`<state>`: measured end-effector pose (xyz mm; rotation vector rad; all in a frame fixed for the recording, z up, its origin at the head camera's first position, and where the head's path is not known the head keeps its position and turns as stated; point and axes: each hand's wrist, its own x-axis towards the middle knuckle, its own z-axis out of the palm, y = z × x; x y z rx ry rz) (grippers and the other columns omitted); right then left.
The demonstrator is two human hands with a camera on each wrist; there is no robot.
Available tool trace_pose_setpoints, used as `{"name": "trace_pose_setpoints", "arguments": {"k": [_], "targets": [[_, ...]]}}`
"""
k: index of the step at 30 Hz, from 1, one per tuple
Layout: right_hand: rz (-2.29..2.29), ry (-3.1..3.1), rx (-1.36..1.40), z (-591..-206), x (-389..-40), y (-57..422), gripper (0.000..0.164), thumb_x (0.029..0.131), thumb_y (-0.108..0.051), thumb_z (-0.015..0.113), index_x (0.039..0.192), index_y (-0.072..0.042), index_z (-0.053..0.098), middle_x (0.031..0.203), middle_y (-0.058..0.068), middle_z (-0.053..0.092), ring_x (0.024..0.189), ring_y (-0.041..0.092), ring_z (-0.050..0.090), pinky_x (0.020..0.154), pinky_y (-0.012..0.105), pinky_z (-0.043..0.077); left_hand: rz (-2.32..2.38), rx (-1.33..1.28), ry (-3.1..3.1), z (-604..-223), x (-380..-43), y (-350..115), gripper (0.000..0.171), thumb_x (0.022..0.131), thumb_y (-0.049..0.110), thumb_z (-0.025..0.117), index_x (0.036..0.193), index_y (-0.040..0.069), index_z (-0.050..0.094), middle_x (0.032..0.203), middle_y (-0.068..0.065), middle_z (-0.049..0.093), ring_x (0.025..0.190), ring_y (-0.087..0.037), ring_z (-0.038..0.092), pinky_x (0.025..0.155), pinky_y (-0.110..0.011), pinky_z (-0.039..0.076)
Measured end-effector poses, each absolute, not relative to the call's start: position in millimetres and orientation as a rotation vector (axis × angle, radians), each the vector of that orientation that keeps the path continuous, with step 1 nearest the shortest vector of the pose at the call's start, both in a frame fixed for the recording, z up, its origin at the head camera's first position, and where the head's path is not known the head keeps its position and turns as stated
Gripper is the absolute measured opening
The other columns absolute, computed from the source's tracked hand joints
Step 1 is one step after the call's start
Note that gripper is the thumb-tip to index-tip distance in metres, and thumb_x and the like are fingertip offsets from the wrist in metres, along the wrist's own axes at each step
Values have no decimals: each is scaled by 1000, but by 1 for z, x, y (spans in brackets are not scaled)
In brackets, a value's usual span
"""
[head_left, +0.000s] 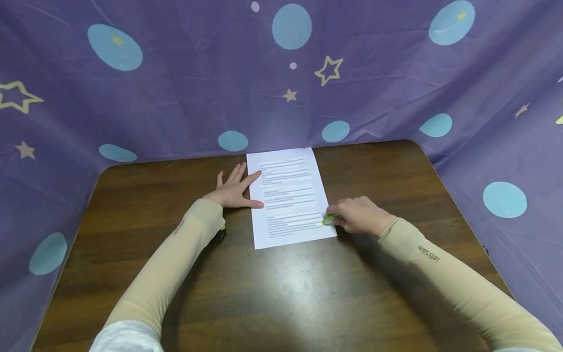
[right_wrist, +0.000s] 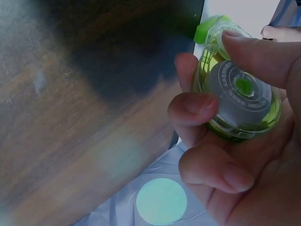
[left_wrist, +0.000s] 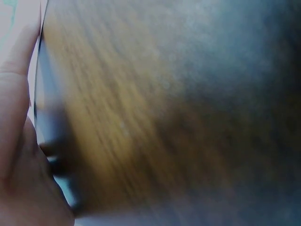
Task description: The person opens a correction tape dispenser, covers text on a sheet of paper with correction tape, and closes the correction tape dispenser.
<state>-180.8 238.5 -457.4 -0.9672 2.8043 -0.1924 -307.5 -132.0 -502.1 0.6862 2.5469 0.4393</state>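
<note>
A sheet of printed paper (head_left: 292,234) lies on the brown table, with white strips across several of its text lines. My left hand (head_left: 233,193) rests at its left edge, fingers spread, thumb and forefinger on the sheet. In the left wrist view, only part of that hand (left_wrist: 16,141) shows along the left side. My right hand (head_left: 358,215) grips a green, see-through correction tape (head_left: 328,221) at the sheet's lower right edge. The right wrist view shows the correction tape (right_wrist: 242,99) between the thumb and curled fingers, its green tip (right_wrist: 209,30) towards the paper.
The wooden table (head_left: 211,293) reaches back to a purple curtain (head_left: 184,98) with blue dots and stars. A small black thing (head_left: 220,234) shows beside the left wrist. Beige sleeves (head_left: 167,264) cover both forearms.
</note>
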Motion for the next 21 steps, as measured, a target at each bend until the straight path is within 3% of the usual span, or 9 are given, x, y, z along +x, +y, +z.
{"name": "trace_pose_setpoints", "arguments": {"k": [8, 21], "targets": [[-200, 2805, -973, -458, -180, 238, 17, 91, -7, 77, 106, -15, 75, 92, 1, 73, 64, 13, 54, 50, 32, 43, 431, 670, 2552, -516, -316, -134, 123, 74, 91, 63, 168, 39, 5, 171, -10, -25, 157, -25, -26, 115, -68, -22], [-238, 2753, -1004, -460, -184, 226, 11, 96, -17, 75, 104, -16, 68, 86, -3, 68, 62, 10, 49, 50, 31, 39, 417, 672, 2539, -499, -307, -130, 115, 84, 78, 67, 169, 34, 5, 172, -15, -22, 158, -29, -23, 116, -68, -20]]}}
